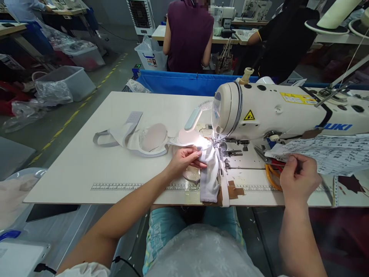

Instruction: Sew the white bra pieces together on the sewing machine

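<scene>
Pinched narrowly, the left hand [184, 159] holds the bra [154, 139]; whether the right hand [301, 179], fingers curled, grips anything, I cannot tell. Across the table [72, 161], the bra stretches leftward from the sewing machine [259, 107]'s needle area, with paper [334, 156] and then scissors [270, 177] beside the right hand.

Sewing workshop: sewing machine [268, 107] on worktable [72, 165], more machines, seated workers [190, 36] beyond.

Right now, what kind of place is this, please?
It looks like a garment sewing workshop: a sewing machine with a bra by its needle, other machines behind, and people seated at those tables.
</scene>
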`<state>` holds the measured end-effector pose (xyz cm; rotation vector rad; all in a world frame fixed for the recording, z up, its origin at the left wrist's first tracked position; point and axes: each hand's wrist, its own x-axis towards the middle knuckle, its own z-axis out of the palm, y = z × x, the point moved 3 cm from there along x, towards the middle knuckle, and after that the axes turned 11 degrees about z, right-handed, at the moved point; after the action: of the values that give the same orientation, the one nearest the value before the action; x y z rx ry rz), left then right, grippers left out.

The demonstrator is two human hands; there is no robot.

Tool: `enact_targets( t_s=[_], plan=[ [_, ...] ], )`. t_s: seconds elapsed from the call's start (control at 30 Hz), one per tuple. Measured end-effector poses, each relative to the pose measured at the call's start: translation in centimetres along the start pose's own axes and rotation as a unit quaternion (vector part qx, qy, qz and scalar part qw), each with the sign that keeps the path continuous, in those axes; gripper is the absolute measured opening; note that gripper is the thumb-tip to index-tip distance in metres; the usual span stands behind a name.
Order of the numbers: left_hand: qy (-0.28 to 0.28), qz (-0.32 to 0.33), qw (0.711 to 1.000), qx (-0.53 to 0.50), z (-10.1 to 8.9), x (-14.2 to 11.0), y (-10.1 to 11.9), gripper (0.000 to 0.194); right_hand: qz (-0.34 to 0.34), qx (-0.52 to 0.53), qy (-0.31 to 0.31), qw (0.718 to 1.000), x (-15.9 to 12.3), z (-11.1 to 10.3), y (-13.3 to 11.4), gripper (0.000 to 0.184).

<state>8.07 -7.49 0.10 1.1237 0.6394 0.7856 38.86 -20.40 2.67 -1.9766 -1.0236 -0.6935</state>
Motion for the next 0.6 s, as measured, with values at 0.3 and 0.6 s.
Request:
enact_targets(
  t_s=[0.3, 0.6],
  plan=[
    [0.000, -0.009, 1.000, 0.008, 0.1, 0.0, -0.3, 0.039, 0.012, -0.061, -0.009, 0.998, 0.1, 0.8, 1.6, 0.032],
    [-0.001, -0.022, 1.000, -0.005, 0.1, 0.0, -0.3, 0.038, 0.064, 0.086, -0.059, 0.993, -1.4, 0.5, -1.2, 0.023]
  ],
)
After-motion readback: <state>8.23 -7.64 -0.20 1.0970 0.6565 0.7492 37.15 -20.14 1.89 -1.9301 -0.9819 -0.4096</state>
